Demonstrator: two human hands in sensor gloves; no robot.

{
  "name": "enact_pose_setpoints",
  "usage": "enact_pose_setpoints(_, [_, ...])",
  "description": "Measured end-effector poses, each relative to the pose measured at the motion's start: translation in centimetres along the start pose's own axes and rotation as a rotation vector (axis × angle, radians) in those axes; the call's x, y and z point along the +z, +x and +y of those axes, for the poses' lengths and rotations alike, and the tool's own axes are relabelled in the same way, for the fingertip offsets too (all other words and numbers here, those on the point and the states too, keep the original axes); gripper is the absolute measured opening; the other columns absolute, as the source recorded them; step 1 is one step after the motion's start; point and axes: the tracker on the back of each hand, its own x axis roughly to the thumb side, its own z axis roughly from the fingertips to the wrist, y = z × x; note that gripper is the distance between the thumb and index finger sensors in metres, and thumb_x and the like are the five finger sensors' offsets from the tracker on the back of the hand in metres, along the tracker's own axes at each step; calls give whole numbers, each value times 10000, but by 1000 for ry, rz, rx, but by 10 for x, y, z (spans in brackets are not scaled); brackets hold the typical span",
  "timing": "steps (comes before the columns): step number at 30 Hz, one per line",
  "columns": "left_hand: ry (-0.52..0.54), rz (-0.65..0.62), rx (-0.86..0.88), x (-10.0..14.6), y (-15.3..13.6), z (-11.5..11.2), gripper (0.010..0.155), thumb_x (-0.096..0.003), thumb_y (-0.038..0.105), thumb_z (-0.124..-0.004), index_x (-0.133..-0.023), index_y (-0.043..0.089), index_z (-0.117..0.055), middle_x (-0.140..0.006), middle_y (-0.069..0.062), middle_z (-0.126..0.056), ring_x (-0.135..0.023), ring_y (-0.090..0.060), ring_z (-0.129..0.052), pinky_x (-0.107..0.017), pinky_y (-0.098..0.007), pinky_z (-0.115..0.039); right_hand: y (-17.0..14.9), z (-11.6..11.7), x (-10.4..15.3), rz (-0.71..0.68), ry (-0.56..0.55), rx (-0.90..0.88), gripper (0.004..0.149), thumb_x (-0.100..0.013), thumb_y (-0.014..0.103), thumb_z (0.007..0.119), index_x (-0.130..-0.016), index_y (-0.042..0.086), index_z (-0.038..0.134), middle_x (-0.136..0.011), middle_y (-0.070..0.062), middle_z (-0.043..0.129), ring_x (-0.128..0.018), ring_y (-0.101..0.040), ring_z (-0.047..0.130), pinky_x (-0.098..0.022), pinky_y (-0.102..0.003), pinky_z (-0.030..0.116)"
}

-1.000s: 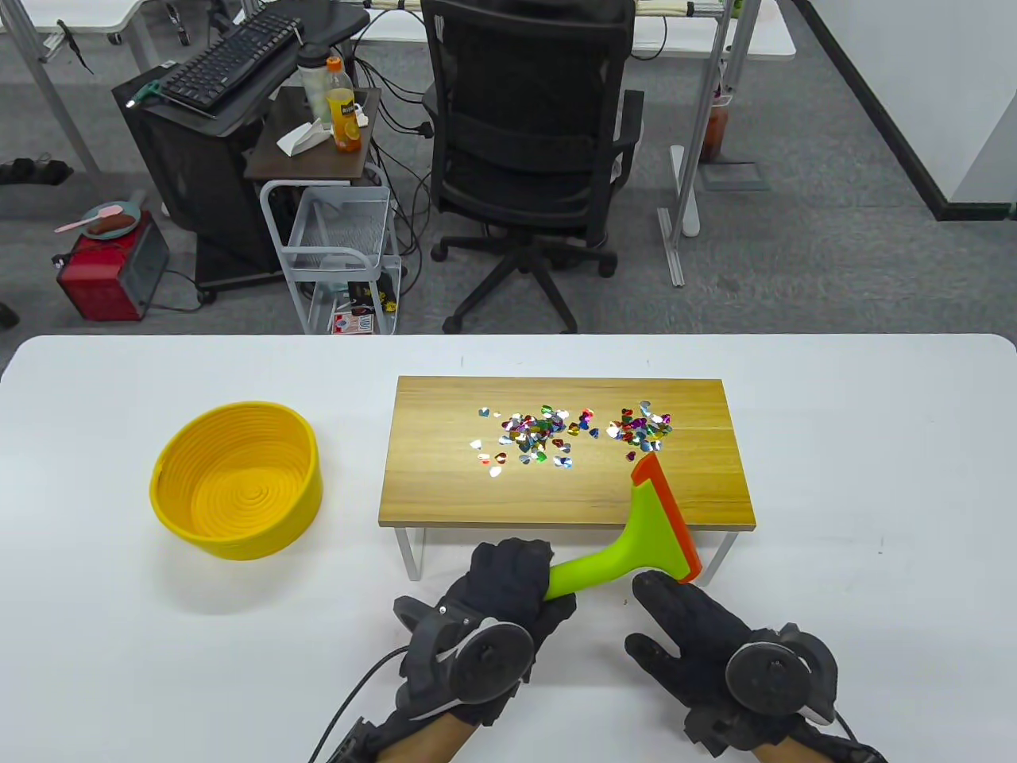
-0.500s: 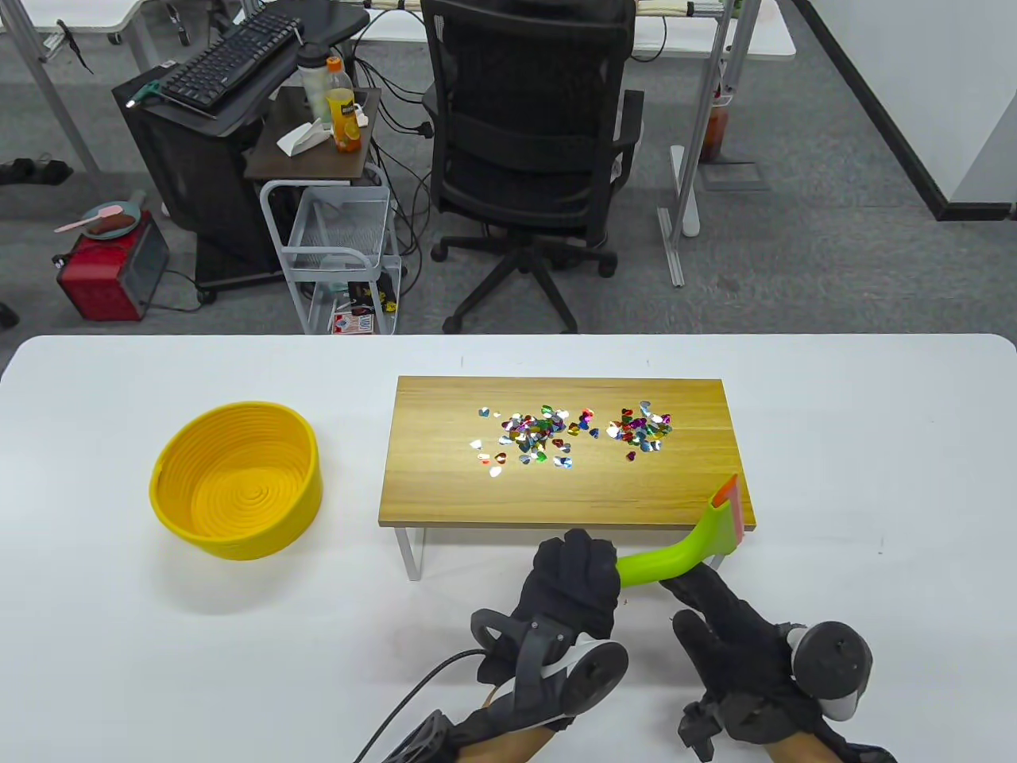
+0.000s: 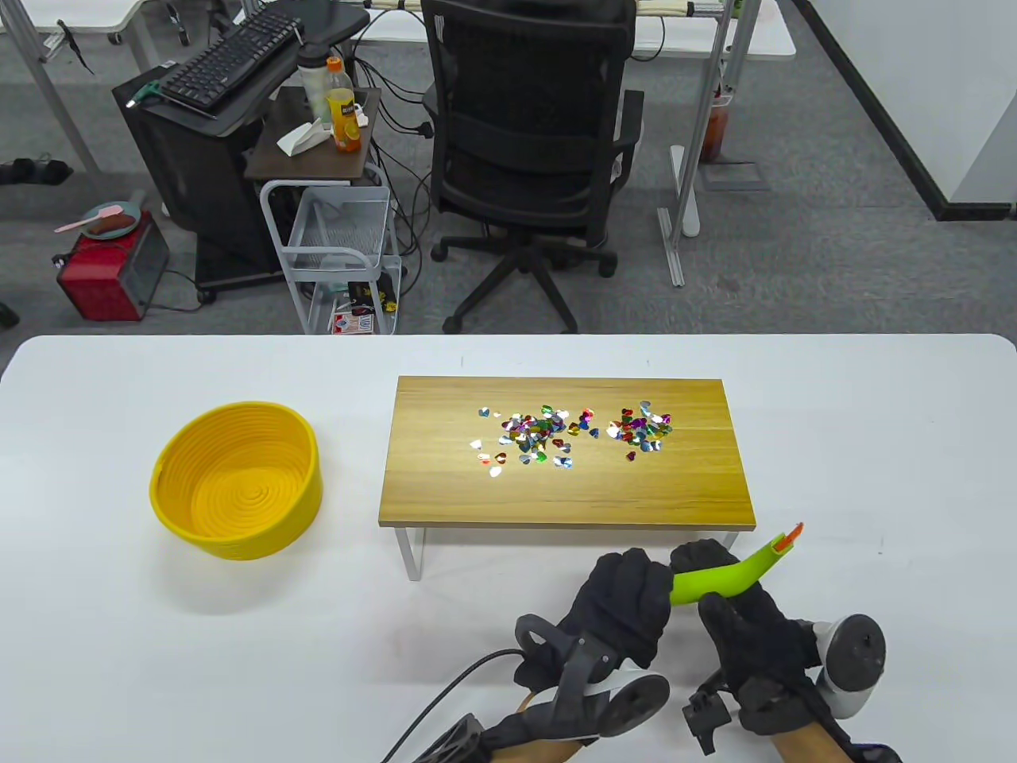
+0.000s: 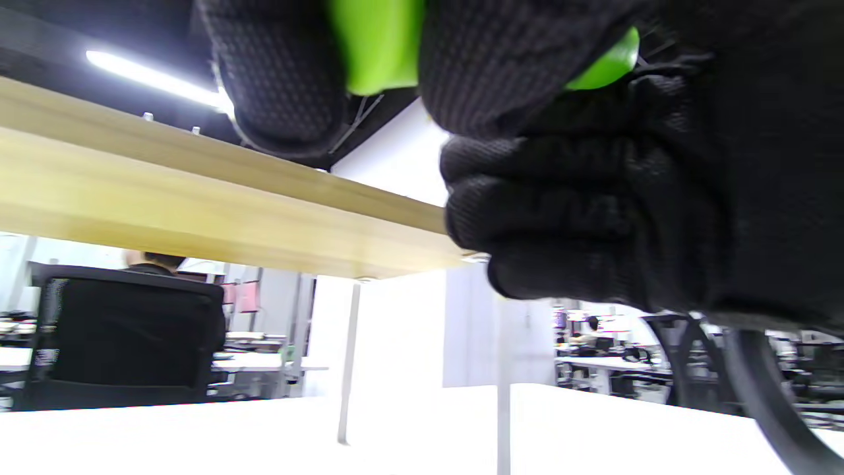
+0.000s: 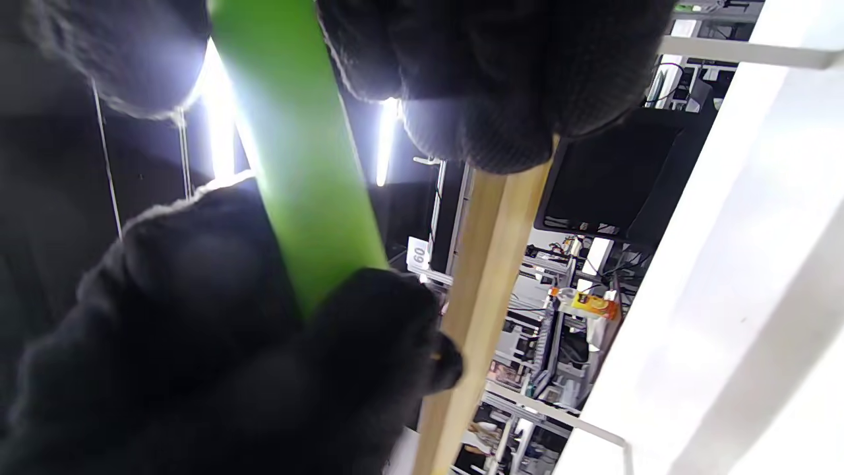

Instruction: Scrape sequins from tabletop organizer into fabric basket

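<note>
On the white table (image 3: 119, 636), near its front edge, we see both gloved hands closed around one green scraper (image 3: 715, 579). Our left hand (image 3: 624, 608) grips the butt end of the handle; our right hand (image 3: 751, 628) wraps the same handle just beside it, nearer the blade. The two hands sit close together, and we cannot tell whether they touch. The scraper's orange blade edge (image 3: 786, 540) points up and to the right, clear of the tabletop organizer (image 3: 445, 485) and just off its front right corner.

The left wrist view shows green handle (image 4: 376, 46) between the dark left-hand fingers (image 4: 283, 72), with the organizer's wooden edge (image 4: 198, 211) beyond. The right wrist view shows the handle (image 5: 297, 165) crossing between the right-hand fingers (image 5: 475, 79), with the organizer's edge (image 5: 481, 297) just behind.

The sequins (image 3: 572, 437) lie in two loose clusters on the rear half of the organizer's wooden top, well apart from the scraper. The yellow fabric basket (image 3: 171, 509) stands on the table to the left of the organizer, apart from it.

Beyond the table we see a black office chair (image 3: 528, 135) and a wire cart (image 3: 338, 254).
</note>
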Motion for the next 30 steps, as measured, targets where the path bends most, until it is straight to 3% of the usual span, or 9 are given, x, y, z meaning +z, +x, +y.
enact_pose_setpoints(5, [-24, -43, 80, 2, -4, -3, 734, -438, 273, -883, -985, 139, -413, -1048, -181, -541, -855, -391, -723, -625, -427, -883, 0, -3, -2, -16, 9, -50, 681, -531, 535, 812, -976, 49, 641, -947, -225, 838, -785, -452, 929, -604, -569, 776])
enact_pose_setpoints(12, [-79, -99, 96, 5, -18, 5, 685, -437, 333, -896, -1008, 173, -554, -1075, -158, -579, -877, -403, -725, -642, -496, -825, 2, -1, -5, -79, 64, 60, 640, -559, 493, 783, -983, 46, 607, -945, -229, 825, -784, -451, 924, -604, -565, 771])
enact_pose_setpoints(18, [-116, -99, 66, 14, -43, 14, 684, -431, 403, -896, -1001, 168, -600, -1058, -160, -638, -857, -409, -758, -619, -543, -808, 2, -9, -7, -74, 32, 62, 641, -566, 476, 777, -987, 33, 587, -943, -240, 816, -782, -464, 917, -603, -575, 763])
enact_pose_setpoints(30, [-137, -96, 134, 48, -102, 7, 705, -420, 663, -725, -919, 165, -752, -953, -158, -817, -742, -406, -873, -535, -574, -825, 7, -8, -7, -145, 54, 260, 643, -579, 456, 757, -999, 29, 525, -910, -193, 797, -758, -452, 927, -594, -581, 771])
